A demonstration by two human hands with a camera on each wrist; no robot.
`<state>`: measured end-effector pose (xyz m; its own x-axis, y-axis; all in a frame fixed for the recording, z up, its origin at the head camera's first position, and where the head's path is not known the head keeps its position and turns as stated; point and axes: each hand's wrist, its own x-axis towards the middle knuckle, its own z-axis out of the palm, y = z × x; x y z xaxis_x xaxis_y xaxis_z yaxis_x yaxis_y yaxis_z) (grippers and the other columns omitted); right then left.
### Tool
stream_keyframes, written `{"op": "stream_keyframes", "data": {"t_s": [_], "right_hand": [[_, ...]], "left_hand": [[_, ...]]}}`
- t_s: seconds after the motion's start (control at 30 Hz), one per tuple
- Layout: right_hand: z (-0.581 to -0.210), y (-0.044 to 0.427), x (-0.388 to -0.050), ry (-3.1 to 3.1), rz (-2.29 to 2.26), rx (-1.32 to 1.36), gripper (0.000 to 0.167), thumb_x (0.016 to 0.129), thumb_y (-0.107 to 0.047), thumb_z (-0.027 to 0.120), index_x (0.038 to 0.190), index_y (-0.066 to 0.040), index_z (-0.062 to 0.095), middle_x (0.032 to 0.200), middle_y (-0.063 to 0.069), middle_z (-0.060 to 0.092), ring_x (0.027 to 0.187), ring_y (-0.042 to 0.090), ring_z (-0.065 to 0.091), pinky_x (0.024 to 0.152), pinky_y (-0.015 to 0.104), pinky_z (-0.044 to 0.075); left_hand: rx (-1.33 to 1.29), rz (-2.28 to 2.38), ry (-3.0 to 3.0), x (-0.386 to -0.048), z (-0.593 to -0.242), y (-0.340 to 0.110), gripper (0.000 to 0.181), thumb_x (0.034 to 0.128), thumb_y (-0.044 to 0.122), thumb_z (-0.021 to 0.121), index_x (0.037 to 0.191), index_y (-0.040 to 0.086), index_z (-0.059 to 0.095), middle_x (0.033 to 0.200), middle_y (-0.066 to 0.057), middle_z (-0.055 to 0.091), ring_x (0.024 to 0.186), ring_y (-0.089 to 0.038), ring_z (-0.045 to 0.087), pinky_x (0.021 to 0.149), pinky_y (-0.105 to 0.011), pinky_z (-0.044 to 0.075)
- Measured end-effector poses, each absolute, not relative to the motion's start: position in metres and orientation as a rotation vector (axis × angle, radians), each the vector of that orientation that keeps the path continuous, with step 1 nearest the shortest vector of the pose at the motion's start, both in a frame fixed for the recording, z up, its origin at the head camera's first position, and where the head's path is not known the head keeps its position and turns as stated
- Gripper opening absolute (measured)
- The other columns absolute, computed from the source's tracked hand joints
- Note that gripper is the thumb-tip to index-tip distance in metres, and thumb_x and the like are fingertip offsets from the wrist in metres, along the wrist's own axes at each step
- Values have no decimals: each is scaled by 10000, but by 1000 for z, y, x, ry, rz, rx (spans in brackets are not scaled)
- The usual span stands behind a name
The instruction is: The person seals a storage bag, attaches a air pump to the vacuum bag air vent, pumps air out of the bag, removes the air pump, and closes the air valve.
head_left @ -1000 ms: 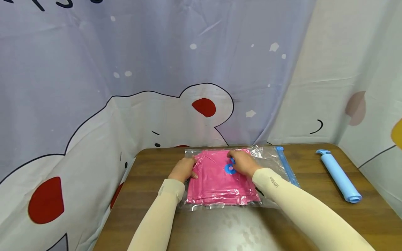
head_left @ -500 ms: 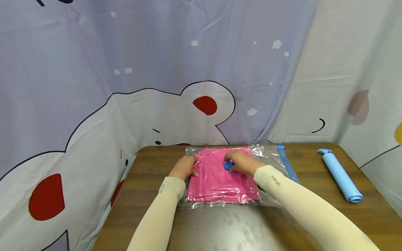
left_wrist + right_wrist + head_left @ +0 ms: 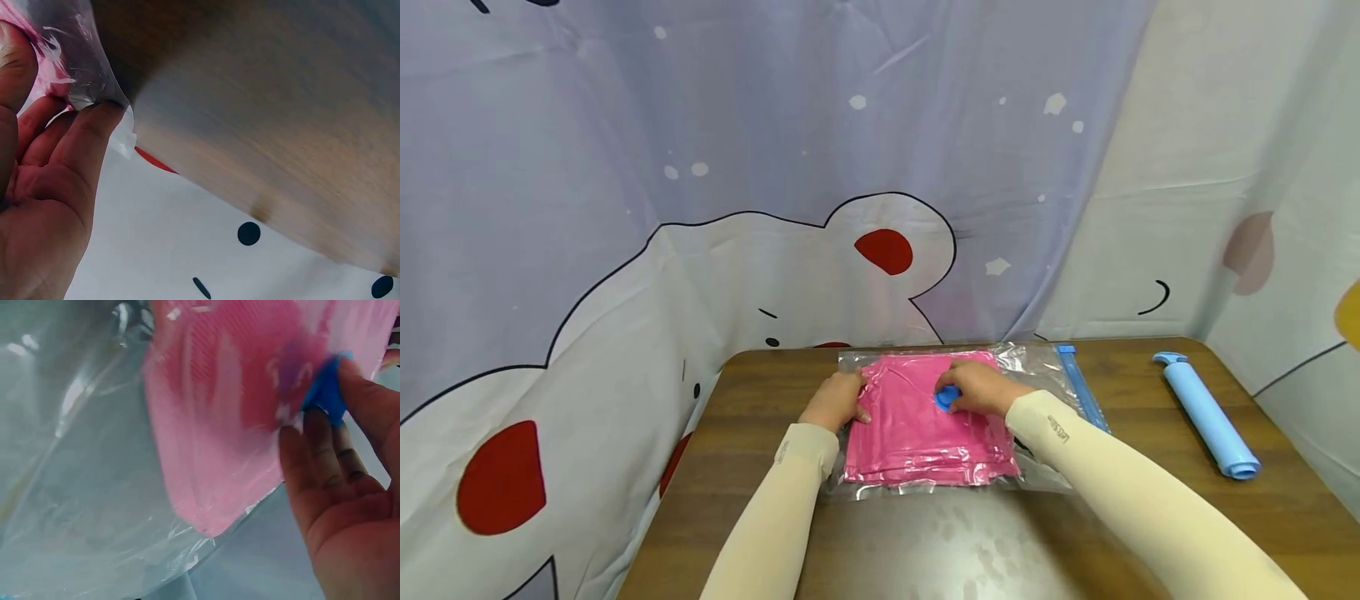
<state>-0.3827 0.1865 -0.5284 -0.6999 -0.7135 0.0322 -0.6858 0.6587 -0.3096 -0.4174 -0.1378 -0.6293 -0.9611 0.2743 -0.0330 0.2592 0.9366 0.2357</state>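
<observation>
A clear plastic vacuum storage bag [image 3: 1037, 362] lies flat on the table with folded pink fabric [image 3: 902, 433] inside. On its upper side, right of the fabric's middle, is a round blue valve cap [image 3: 945, 399]. My right hand [image 3: 981, 389] pinches this cap between thumb and fingers; the right wrist view shows the blue cap [image 3: 326, 394] partly covered by them. My left hand [image 3: 837, 402] grips the bag's left side, thumb on top of the fabric. In the left wrist view its fingers [image 3: 81, 140] reach the clear plastic edge.
A light blue hand pump [image 3: 1210, 417] lies on the table's right side. The bag's blue zip strip [image 3: 1084, 387] runs along its right end, with a slider [image 3: 1065, 349] at the far end. A printed curtain [image 3: 775, 275] hangs behind the brown wooden table [image 3: 760, 400].
One second ago the cap stood raised, with the blue valve ring and its pink centre showing. My right fingers have brought it down over the valve. The left hand keeps its place.
</observation>
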Motion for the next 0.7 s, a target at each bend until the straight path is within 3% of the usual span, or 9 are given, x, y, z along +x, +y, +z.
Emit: {"op": "stream_keyframes", "data": {"t_s": [0.27, 0.53, 0.7], "right_hand": [[-526, 183, -381, 2811, -396, -1201, 276, 900, -57, 934, 1154, -56, 826, 1102, 106, 794, 953, 206, 728, 969, 419, 657], [-535, 186, -385, 2854, -384, -1219, 305, 895, -85, 942, 1184, -119, 851, 1078, 76, 786, 911, 200, 718, 923, 408, 656], [-540, 187, -385, 2895, -377, -1187, 286, 904, -148, 956, 1158, -85, 843, 1047, 71, 773, 886, 194, 709, 907, 404, 659]], "left_hand": [[406, 322, 3036, -400, -606, -132, 751, 772, 388, 1029, 1410, 85, 774, 1328, -173, 824, 1099, -300, 799, 1049, -503, 671], [391, 391, 3016, -407, -615, -135, 666, 767, 394, 1035, 1327, 113, 810, 1194, -127, 850, 989, -246, 780, 993, -483, 683], [411, 397, 3039, -413, -627, -137, 653, 743, 390, 1044, 1293, 118, 821, 1156, -115, 852, 975, -243, 774, 984, -472, 688]]}}
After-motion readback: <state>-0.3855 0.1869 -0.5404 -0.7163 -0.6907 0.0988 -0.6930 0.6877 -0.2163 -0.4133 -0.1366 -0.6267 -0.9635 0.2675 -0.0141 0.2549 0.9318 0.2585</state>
